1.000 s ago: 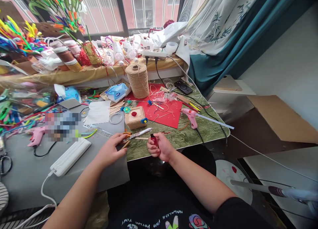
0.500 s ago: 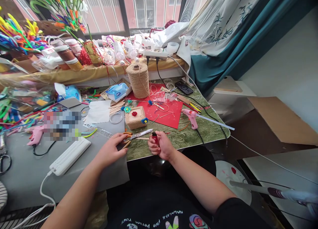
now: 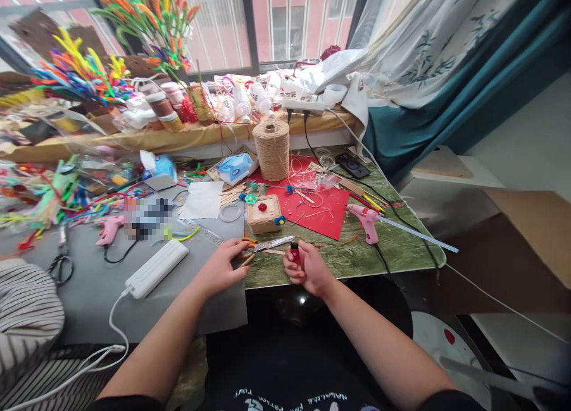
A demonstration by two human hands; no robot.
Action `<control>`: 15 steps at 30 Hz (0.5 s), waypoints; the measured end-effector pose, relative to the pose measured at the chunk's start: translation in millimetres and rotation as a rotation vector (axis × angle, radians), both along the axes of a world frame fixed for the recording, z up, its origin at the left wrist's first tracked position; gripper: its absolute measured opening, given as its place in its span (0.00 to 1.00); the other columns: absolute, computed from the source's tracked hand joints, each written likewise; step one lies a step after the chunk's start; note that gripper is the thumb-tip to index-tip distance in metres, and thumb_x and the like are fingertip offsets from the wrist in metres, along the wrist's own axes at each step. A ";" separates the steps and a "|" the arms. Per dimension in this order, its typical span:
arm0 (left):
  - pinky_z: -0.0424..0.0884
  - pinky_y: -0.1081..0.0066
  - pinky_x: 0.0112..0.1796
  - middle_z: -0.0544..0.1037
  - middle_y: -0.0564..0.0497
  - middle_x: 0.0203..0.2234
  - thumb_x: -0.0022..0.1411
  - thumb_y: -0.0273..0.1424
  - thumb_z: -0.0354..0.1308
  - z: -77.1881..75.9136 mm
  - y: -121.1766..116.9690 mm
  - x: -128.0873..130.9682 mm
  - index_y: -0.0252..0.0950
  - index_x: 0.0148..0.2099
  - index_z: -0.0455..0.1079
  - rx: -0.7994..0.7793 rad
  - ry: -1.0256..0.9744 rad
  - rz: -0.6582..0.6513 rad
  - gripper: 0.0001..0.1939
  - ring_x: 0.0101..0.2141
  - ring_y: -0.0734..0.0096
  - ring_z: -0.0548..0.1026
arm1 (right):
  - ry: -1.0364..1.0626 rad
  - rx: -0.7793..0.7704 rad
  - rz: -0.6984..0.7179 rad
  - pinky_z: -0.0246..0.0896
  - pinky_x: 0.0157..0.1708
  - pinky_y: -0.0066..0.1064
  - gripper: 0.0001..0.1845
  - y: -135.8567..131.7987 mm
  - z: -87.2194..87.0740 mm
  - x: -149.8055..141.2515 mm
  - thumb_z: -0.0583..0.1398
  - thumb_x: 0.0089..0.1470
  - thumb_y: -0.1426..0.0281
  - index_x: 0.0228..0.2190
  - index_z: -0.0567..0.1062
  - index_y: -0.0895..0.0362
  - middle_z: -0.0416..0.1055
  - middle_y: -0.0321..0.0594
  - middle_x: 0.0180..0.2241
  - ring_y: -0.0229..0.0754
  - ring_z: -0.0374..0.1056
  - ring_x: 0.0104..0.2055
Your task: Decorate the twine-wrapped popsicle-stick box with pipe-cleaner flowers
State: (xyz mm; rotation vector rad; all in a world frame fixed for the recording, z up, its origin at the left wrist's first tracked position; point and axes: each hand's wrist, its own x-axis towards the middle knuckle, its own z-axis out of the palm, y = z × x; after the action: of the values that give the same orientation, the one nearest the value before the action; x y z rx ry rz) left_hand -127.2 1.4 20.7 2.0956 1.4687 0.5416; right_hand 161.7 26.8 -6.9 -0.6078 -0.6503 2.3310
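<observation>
My right hand [image 3: 308, 270] is closed around a small red lighter [image 3: 295, 253], held upright at the table's near edge. My left hand [image 3: 222, 267] rests on the table with fingers bent over a thin wooden stick [image 3: 247, 260], its fingertips touching the orange-handled scissors [image 3: 263, 244]. Just beyond the scissors sits a small twine-wrapped box [image 3: 264, 214] decorated with a red flower and small blue ones.
A twine spool [image 3: 272, 150] stands behind a red paper sheet [image 3: 314, 206]. A pink glue gun [image 3: 366, 220] lies to the right, a second pink glue gun [image 3: 109, 229] to the left. A white power strip [image 3: 156, 268], black scissors [image 3: 60, 267], pipe cleaners and a phone [image 3: 352, 165] crowd the table.
My view has swung left and up, so everything sits further right in frame. Both hands keep their places, the right still gripping the lighter.
</observation>
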 end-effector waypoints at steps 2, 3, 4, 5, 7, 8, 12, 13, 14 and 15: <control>0.73 0.55 0.60 0.76 0.43 0.56 0.59 0.32 0.61 -4.9 -3.8 2.0 0.40 0.64 0.72 0.065 -0.010 0.025 0.30 0.58 0.50 0.75 | -0.061 0.052 -0.068 0.40 0.16 0.21 0.17 -3.1 -1.5 4.7 0.67 0.56 0.55 0.35 0.70 0.53 0.64 0.29 0.27 0.29 0.49 0.19; 0.73 0.55 0.59 0.76 0.42 0.56 0.58 0.31 0.61 -8.1 -5.4 2.6 0.40 0.64 0.71 0.109 -0.014 0.037 0.30 0.58 0.50 0.75 | -0.128 0.104 -0.131 0.46 0.17 0.22 0.17 -3.6 -3.0 8.4 0.70 0.55 0.57 0.37 0.71 0.53 0.67 0.31 0.30 0.31 0.56 0.21; 0.73 0.55 0.59 0.76 0.42 0.56 0.58 0.31 0.62 -11.4 -6.7 2.8 0.40 0.64 0.71 0.153 -0.015 0.047 0.31 0.58 0.49 0.75 | -0.212 0.170 -0.205 0.53 0.19 0.23 0.18 -3.2 -4.7 12.8 0.71 0.54 0.57 0.38 0.73 0.53 0.70 0.33 0.32 0.34 0.63 0.25; 0.72 0.54 0.60 0.76 0.42 0.56 0.57 0.31 0.62 -14.7 -7.7 2.6 0.40 0.65 0.70 0.192 -0.015 0.051 0.31 0.59 0.49 0.74 | -0.288 0.225 -0.273 0.60 0.22 0.26 0.19 -2.0 -6.3 17.6 0.71 0.54 0.55 0.39 0.74 0.53 0.72 0.36 0.34 0.37 0.67 0.30; 0.72 0.53 0.61 0.76 0.42 0.57 0.57 0.31 0.63 -20.2 -8.5 1.2 0.40 0.65 0.69 0.233 -0.011 0.051 0.32 0.59 0.48 0.74 | -0.395 0.294 -0.362 0.66 0.28 0.29 0.22 2.9 -8.4 27.1 0.70 0.55 0.51 0.41 0.75 0.54 0.75 0.39 0.36 0.40 0.70 0.33; 0.72 0.53 0.61 0.75 0.41 0.57 0.58 0.32 0.63 -22.2 -8.2 0.3 0.41 0.66 0.69 0.236 -0.009 0.052 0.32 0.59 0.48 0.74 | -0.413 0.296 -0.373 0.65 0.28 0.29 0.23 6.5 -8.7 31.3 0.70 0.55 0.50 0.42 0.75 0.54 0.75 0.38 0.35 0.39 0.68 0.31; 0.72 0.53 0.59 0.75 0.41 0.57 0.61 0.33 0.62 -25.8 -3.8 -2.5 0.40 0.66 0.68 0.220 0.009 0.031 0.31 0.58 0.48 0.74 | -0.445 0.271 -0.331 0.52 0.20 0.26 0.24 26.8 -7.2 38.8 0.65 0.56 0.45 0.36 0.73 0.53 0.64 0.30 0.23 0.34 0.57 0.22; 0.73 0.53 0.59 0.75 0.41 0.57 0.61 0.34 0.62 -26.1 -2.7 -2.7 0.40 0.66 0.68 0.221 0.013 0.024 0.31 0.58 0.48 0.74 | -0.452 0.263 -0.307 0.48 0.19 0.25 0.26 32.6 -6.7 38.3 0.62 0.57 0.42 0.31 0.72 0.53 0.60 0.29 0.20 0.34 0.54 0.21; 0.73 0.53 0.59 0.75 0.41 0.57 0.61 0.34 0.62 -26.5 -1.9 -2.7 0.39 0.66 0.68 0.221 0.016 0.022 0.30 0.58 0.48 0.74 | -0.462 0.256 -0.281 0.45 0.18 0.25 0.29 38.3 -6.4 36.9 0.59 0.58 0.40 0.28 0.70 0.53 0.56 0.28 0.18 0.34 0.52 0.19; 0.73 0.53 0.58 0.75 0.41 0.57 0.61 0.35 0.62 -26.9 -1.3 -2.6 0.39 0.66 0.69 0.219 0.016 0.021 0.30 0.58 0.48 0.74 | -0.477 0.250 -0.256 0.41 0.17 0.25 0.31 43.4 -6.4 34.8 0.57 0.59 0.38 0.25 0.68 0.53 0.53 0.27 0.17 0.33 0.48 0.18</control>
State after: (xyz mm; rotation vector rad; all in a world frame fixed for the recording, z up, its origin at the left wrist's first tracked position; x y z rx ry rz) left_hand -129.8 0.1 -6.1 2.2566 1.5008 0.7242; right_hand 196.5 70.2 -13.3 -1.0717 -0.9952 1.8389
